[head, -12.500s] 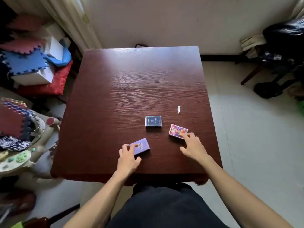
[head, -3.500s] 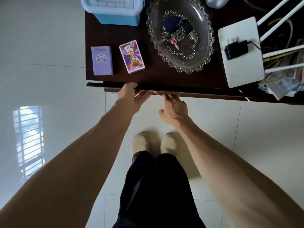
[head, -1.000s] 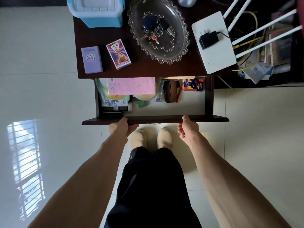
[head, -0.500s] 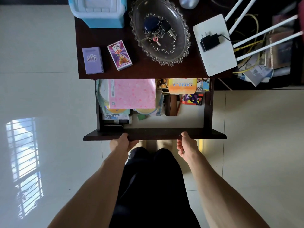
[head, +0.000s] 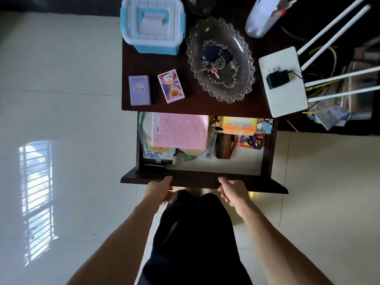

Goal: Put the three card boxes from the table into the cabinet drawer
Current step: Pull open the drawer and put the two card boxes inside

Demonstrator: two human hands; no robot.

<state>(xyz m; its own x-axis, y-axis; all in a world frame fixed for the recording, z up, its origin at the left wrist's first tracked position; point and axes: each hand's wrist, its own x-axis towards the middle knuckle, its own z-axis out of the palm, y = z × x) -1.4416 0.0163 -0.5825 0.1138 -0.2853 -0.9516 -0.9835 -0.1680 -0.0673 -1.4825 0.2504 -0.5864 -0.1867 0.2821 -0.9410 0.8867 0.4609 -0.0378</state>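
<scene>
Since the drawer is open: the cabinet drawer [head: 205, 161] sticks out toward the person, ready for the boxes.
Left hand: the left hand [head: 159, 190] is at the drawer front [head: 195, 179], thumb up by the top edge. Its fingers curl under, out of sight, so I cannot tell if the grip is tight or loose.
Right hand: the right hand [head: 233, 192] is at the same front edge, and its fingers are hidden too, so I cannot tell its grip either.
Why two hands: I think both hands are on the front so the wide drawer slides straight.
Purple card box: the light purple card box [head: 139, 90] lies flat on the cabinet top [head: 195, 103], near the left corner. It has a small white picture in the middle.
Bright card box: the pink and purple card box [head: 171, 85] lies flat just beside it, a bit tilted, with a bright cartoon picture.
Third card box: I cannot see it.
Room in the drawer: a pink notebook [head: 181, 129] and other small things fill the back. The bare white floor at the front right looks like the best spot.
Other things: a glass dish [head: 244, 87] with keys [head: 216, 60] is next to the boxes.
Next step, I think: let go and pick up the two boxes.
</scene>
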